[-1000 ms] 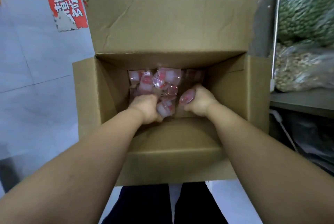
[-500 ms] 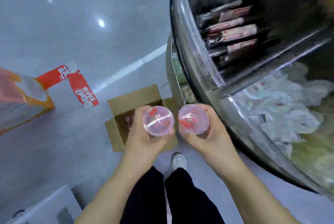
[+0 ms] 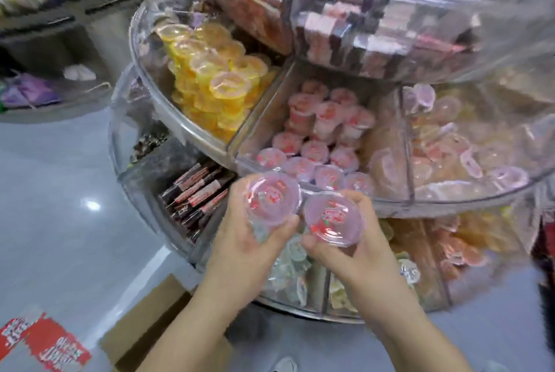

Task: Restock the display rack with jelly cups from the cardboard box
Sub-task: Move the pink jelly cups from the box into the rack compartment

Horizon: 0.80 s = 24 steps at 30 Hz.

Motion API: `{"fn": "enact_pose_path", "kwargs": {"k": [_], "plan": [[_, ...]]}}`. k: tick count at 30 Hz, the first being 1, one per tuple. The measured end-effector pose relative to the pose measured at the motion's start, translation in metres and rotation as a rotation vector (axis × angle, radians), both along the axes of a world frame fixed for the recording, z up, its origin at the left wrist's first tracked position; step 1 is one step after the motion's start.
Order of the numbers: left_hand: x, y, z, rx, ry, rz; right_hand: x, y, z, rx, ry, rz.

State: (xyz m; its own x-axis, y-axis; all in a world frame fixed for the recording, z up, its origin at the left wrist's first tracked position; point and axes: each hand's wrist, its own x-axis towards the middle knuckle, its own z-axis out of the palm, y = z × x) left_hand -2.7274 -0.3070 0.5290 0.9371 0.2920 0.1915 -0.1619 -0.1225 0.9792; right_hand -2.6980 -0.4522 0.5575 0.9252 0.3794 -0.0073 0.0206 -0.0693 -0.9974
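I hold one jelly cup point(image 3: 272, 198) per hand, left hand point(image 3: 246, 239), right hand point(image 3: 354, 254), fingers clamped | pink-cup compartment point(image 3: 267, 119) directly ahead, above | left nearer

The person's two forearms are bare from the bottom edge of the view up to the wrists, with no sleeve, watch or bracelet showing on either. The left hand point(image 3: 250, 239) and the right hand point(image 3: 350, 247) are ungloved and wear no rings, and the fingernails that show are short and unpainted. Between the forearms at the bottom edge, the rounded toe of a pale shoe point(image 3: 285, 365) shows, blurred.
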Motion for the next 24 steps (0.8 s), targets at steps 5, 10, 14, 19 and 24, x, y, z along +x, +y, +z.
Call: {"fn": "enact_pose_path", "kwargs": {"k": [5, 10, 14, 19, 24], "plan": [[0.048, -0.022, 0.03, -0.02, 0.023, 0.082, 0.038, -0.025, 0.027, -0.084, -0.166, -0.119], [0.107, -0.016, 0.026, -0.038, 0.2, -0.024, 0.09, -0.023, 0.028, -0.102, -0.114, -0.131], [0.148, -0.002, 0.013, -0.058, 0.341, -0.099, 0.134, -0.009, 0.006, -0.287, -0.015, -0.16], [0.173, 0.006, 0.003, 0.069, 0.428, -0.056, 0.16, 0.003, -0.019, -0.429, 0.06, -0.205], [0.178, 0.012, -0.004, 0.246, 0.547, -0.106, 0.167, 0.005, -0.032, -0.484, 0.085, -0.176]]}}
